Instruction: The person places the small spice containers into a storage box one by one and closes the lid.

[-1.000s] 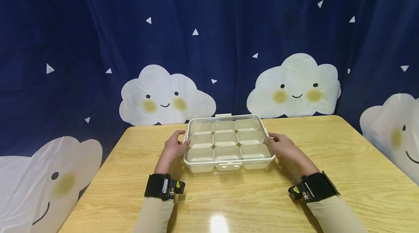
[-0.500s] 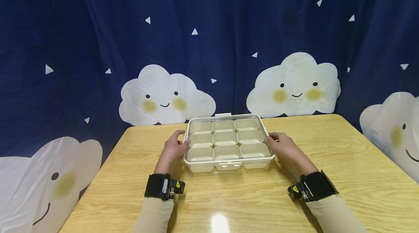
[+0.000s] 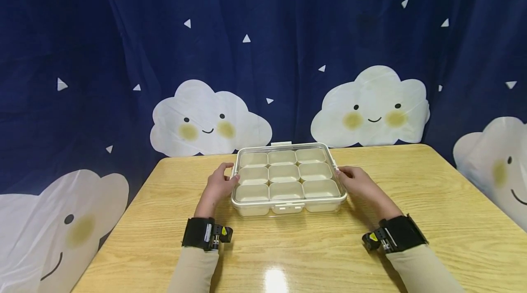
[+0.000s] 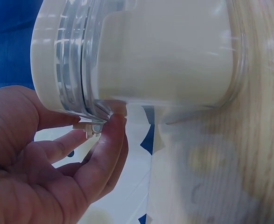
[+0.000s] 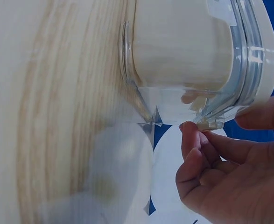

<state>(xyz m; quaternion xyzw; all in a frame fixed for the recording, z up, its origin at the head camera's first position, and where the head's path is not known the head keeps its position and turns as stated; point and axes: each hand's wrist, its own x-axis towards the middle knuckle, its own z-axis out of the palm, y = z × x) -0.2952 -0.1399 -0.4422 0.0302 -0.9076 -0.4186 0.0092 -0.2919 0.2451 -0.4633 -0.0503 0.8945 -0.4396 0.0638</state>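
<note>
We see a lidded box (image 3: 288,182) of nine small cups sitting mid-table (image 3: 432,201), our left hand (image 3: 218,187) and right hand (image 3: 358,184) curled on its side latches; it looks light, rigid and smooth, best held by the rim at both ends

wooden table (image 3: 432,201) bearing lidded box (image 3: 288,183)

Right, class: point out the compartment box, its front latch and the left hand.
compartment box (image 3: 288,152), head view, far rim of clear lid
front latch (image 3: 287,208), head view, tab's middle
left hand (image 3: 217,187), head view, back of hand
</note>
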